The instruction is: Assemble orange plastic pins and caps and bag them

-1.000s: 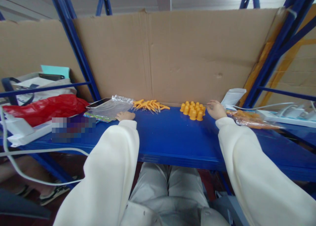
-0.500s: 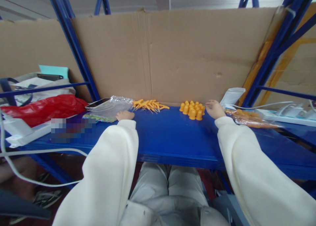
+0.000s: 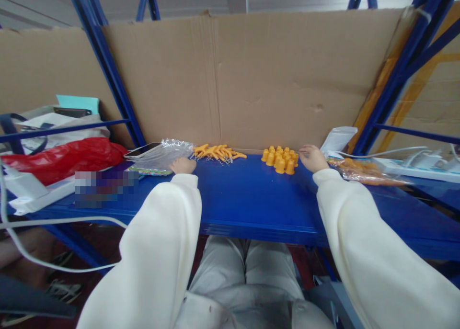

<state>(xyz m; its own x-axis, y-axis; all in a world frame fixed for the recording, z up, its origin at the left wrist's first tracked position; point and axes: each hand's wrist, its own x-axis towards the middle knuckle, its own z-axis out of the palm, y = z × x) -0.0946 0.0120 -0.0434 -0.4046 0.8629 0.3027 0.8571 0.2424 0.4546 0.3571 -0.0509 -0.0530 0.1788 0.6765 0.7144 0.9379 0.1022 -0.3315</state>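
Note:
My left hand (image 3: 182, 165) rests low over the blue shelf, its fingers apart and touching or just beside the edge of some clear plastic bags (image 3: 156, 157). A colourful patterned packet (image 3: 151, 171) shows under those bags. To the right of this hand lies a pile of orange branch-shaped pieces (image 3: 215, 152) with small metal chains. My right hand (image 3: 313, 158) is open, its fingertips close to the right side of a cluster of upright orange cups (image 3: 280, 160). No object shows in either hand.
A clear bag of orange pieces (image 3: 362, 170) lies right of my right hand, near a white power strip (image 3: 424, 168). A red plastic bag (image 3: 72, 159) and a phone-like device (image 3: 143, 150) are on the left. Cardboard (image 3: 269, 80) stands behind the blue shelf (image 3: 247, 199).
The clear bags and the patterned packet by my left hand have shifted slightly. Both hands stay almost where they were; the orange pieces and cups have not moved.

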